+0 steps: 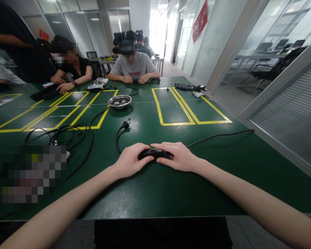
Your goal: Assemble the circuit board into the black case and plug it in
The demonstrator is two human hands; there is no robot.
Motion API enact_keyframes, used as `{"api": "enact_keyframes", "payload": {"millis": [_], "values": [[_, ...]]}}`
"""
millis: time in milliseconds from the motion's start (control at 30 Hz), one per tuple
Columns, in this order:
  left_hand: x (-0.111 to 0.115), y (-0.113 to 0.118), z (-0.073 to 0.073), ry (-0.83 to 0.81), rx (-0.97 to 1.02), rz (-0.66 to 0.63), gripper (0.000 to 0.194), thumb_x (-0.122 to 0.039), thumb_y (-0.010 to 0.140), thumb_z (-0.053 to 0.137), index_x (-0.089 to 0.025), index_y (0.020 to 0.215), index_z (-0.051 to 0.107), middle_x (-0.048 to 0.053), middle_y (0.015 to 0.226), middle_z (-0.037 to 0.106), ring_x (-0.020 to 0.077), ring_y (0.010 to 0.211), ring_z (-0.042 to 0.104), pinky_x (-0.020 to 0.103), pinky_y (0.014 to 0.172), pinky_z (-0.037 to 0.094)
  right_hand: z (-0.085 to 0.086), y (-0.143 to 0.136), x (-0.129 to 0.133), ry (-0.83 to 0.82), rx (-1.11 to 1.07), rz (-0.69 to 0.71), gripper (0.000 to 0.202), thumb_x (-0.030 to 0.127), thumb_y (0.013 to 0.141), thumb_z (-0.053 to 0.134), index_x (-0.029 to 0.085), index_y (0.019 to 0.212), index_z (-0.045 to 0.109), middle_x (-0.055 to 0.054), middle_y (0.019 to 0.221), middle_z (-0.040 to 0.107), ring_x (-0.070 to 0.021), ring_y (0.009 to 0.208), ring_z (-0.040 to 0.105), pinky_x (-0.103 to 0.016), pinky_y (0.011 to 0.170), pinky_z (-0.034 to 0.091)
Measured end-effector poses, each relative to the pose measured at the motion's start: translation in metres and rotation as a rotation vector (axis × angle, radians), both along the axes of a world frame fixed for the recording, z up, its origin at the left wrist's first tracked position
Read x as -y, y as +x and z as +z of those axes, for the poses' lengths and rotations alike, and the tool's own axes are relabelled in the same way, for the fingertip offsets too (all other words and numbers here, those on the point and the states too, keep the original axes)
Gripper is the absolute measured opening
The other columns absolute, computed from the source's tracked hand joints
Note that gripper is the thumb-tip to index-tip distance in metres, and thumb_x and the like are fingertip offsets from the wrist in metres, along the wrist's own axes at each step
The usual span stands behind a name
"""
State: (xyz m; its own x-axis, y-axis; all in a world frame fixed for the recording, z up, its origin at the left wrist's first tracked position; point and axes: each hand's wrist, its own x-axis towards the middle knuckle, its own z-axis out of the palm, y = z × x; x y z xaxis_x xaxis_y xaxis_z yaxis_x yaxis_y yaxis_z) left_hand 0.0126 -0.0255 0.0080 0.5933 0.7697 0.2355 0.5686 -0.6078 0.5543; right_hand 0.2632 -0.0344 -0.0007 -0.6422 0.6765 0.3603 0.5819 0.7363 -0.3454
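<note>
A black power adapter [156, 153] lies on the green table in front of me, its middle showing between my hands. My left hand [132, 159] closes around its left end, thumb on the near side and fingers over the far side. Around the right end, my right hand [176, 156] grips in the same manner. From the left end a short cord loops up to a black mains plug [125, 125], which rests on the table. A thin black cable [219, 136] runs off from the right end. My palms hide both ends of the adapter.
Left of centre stands a metal bowl [120, 107] with small metal parts inside. Tangled black cables [67, 133] and a pixelated object [32, 174] lie at left. Yellow tape [177, 123] marks the table [155, 193]. Across sits a person [134, 67]; a folded black tripod-like item [188, 87] lies far right.
</note>
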Motion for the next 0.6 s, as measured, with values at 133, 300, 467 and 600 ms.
{"api": "enact_keyframes", "payload": {"millis": [133,300,467,600], "values": [[-0.002,-0.002,-0.002,-0.005,0.024,-0.008,0.028,-0.041,0.097,0.065,-0.018,0.111,0.073,0.007,0.099,0.076,0.0221,0.09,0.07,0.035,0.084,0.058,0.003,0.003,0.002,0.071,0.177,0.044,0.056,0.042,0.099,0.065,0.029,0.153,0.053,-0.009,0.119,0.07,-0.0197,0.084,0.073,-0.029,0.071,0.056],[-0.001,-0.002,-0.002,0.272,0.136,0.022,0.042,-0.033,0.096,0.066,-0.022,0.136,0.063,0.016,0.147,0.059,0.0335,0.136,0.055,0.056,0.116,0.045,0.003,0.011,-0.005,0.056,0.051,-0.13,0.05,0.036,0.1,0.06,0.028,0.149,0.056,-0.008,0.115,0.072,-0.0214,0.084,0.073,-0.033,0.074,0.058],[-0.001,-0.004,-0.005,0.313,0.126,-0.034,0.039,-0.028,0.098,0.063,-0.023,0.136,0.063,0.016,0.15,0.057,0.0331,0.14,0.052,0.057,0.117,0.044,0.008,0.05,-0.036,0.083,-0.3,-0.505,0.048,0.036,0.093,0.063,0.022,0.139,0.062,-0.012,0.129,0.072,-0.0307,0.108,0.071,-0.044,0.09,0.059],[-0.003,-0.005,-0.008,0.248,0.092,-0.089,0.033,-0.027,0.097,0.065,-0.023,0.13,0.066,0.013,0.144,0.062,0.0304,0.135,0.057,0.054,0.115,0.047,0.013,0.097,-0.059,0.109,-0.455,-0.881,0.053,0.039,0.088,0.061,0.016,0.136,0.063,-0.015,0.127,0.072,-0.0312,0.108,0.068,-0.044,0.09,0.057]]}}
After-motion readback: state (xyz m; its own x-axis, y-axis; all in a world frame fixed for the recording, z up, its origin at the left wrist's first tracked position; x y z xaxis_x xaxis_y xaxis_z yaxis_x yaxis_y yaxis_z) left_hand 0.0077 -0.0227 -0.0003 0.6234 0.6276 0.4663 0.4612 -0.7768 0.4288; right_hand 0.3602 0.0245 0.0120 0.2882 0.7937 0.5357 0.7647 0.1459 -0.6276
